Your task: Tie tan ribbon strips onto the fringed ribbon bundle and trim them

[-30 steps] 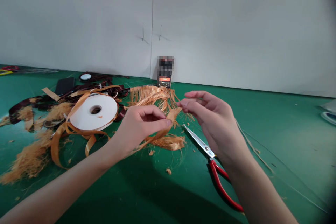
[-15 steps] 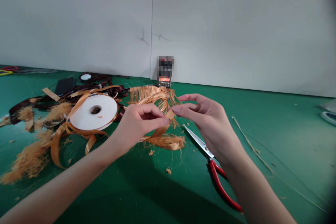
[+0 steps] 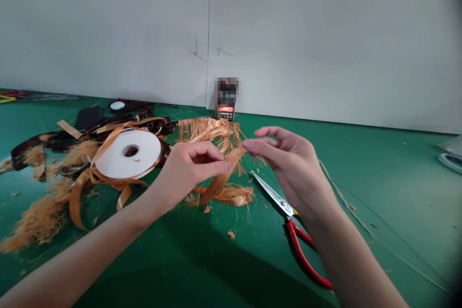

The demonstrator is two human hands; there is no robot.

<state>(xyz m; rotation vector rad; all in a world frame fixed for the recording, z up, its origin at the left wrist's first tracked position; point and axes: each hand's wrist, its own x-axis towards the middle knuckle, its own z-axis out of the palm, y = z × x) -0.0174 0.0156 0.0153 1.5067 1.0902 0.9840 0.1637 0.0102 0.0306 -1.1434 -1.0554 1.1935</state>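
A short strip of orange ribbon (image 3: 224, 173) is stretched between my two hands above the green mat. My left hand (image 3: 187, 171) pinches it between thumb and forefinger near its middle. My right hand (image 3: 285, 161) pinches the strip's upper end with its fingertips. The lower end of the strip hangs down toward a frayed orange tuft (image 3: 231, 195) on the mat. Red-handled scissors (image 3: 288, 224) lie shut on the mat just under my right wrist.
A white ribbon spool (image 3: 128, 153) with loose orange ribbon loops lies at the left, among frayed orange fibre piles (image 3: 39, 214) and dark ribbon scraps. More shredded orange fibre (image 3: 211, 132) lies behind my hands. A small device (image 3: 226, 106) stands against the white wall.
My right hand dipped toward the left hand, then rose slightly again with the ribbon end. The strip's lower end has swung free and hangs lower. The left hand stayed nearly still.
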